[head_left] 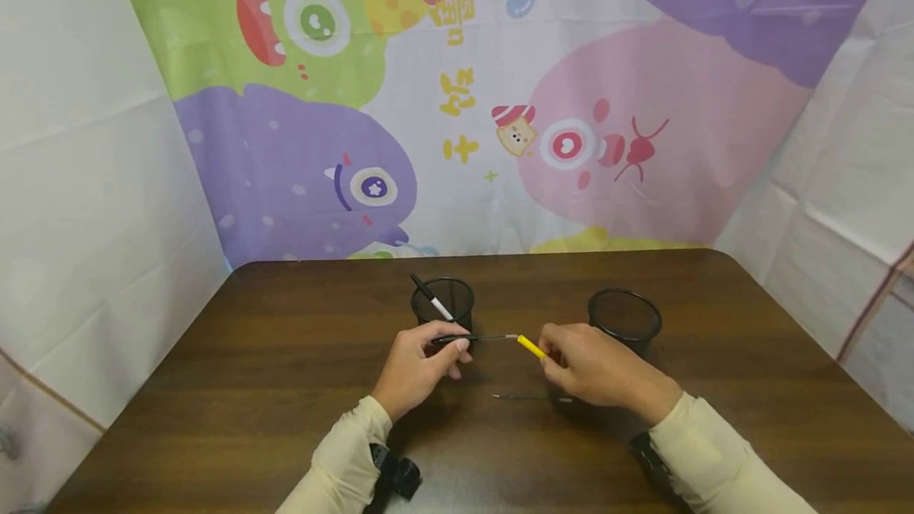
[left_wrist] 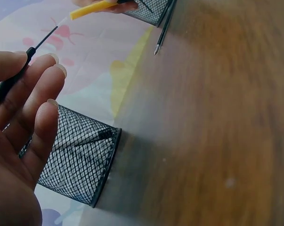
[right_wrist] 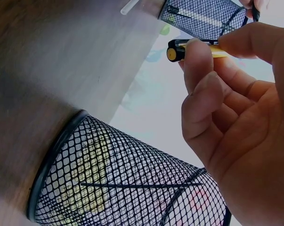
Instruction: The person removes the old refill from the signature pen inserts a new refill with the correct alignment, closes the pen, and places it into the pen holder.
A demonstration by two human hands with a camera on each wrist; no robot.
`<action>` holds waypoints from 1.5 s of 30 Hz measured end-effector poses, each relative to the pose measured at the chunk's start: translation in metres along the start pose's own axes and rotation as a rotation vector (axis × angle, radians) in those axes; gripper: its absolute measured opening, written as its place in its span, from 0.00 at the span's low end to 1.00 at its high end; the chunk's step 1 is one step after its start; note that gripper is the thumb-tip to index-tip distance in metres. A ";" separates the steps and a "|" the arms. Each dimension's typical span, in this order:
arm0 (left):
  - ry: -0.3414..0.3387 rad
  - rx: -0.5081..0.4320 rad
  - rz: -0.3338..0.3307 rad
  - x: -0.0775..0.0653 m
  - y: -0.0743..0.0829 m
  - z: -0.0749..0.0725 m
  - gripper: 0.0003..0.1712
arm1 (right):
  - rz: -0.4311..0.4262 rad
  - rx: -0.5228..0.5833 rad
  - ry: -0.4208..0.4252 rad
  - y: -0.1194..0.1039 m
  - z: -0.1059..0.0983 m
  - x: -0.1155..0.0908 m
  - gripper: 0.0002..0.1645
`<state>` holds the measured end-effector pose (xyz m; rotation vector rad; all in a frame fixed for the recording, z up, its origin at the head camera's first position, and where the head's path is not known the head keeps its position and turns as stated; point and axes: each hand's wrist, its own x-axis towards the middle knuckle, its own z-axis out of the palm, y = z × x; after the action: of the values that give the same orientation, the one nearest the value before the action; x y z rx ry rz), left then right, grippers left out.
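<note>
Between thumb and fingers, my left hand (head_left: 417,363) pinches a black pen grip section (left_wrist: 11,85), from which a thin refill (head_left: 494,337) sticks out to the right. My right hand (head_left: 596,363) holds a yellow pen barrel (head_left: 530,347). Its black end and clip (right_wrist: 175,50) show in the right wrist view. The refill's pale end is at or just short of the barrel's open end; I cannot tell whether they touch. On the table below the hands lies a second, loose refill (head_left: 528,397), partly behind my right hand in the head view.
Behind my left hand stands a black mesh pen holder (head_left: 462,285) with a black-and-white marker (head_left: 432,297) leaning in it. Another mesh pen holder (head_left: 625,316) is just beyond my right hand. A cartoon-printed cloth (head_left: 457,205) hangs behind the brown table (head_left: 286,355).
</note>
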<state>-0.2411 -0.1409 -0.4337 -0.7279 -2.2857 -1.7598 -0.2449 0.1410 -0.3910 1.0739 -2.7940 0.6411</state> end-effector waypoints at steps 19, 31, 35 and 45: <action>-0.012 0.005 -0.031 0.000 0.000 0.000 0.08 | 0.010 -0.049 0.047 -0.002 0.001 0.001 0.08; -0.031 -0.005 -0.024 0.001 -0.001 0.001 0.08 | -0.039 -0.099 0.083 -0.003 0.000 0.000 0.08; -0.031 -0.012 -0.029 0.001 0.000 0.001 0.08 | -0.069 -0.124 0.116 -0.003 0.000 0.000 0.08; -0.050 -0.002 -0.029 0.001 -0.001 0.001 0.10 | -0.108 -0.121 0.149 -0.003 0.001 -0.002 0.08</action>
<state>-0.2426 -0.1397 -0.4341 -0.7512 -2.3391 -1.7761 -0.2419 0.1398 -0.3914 1.0957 -2.5919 0.5108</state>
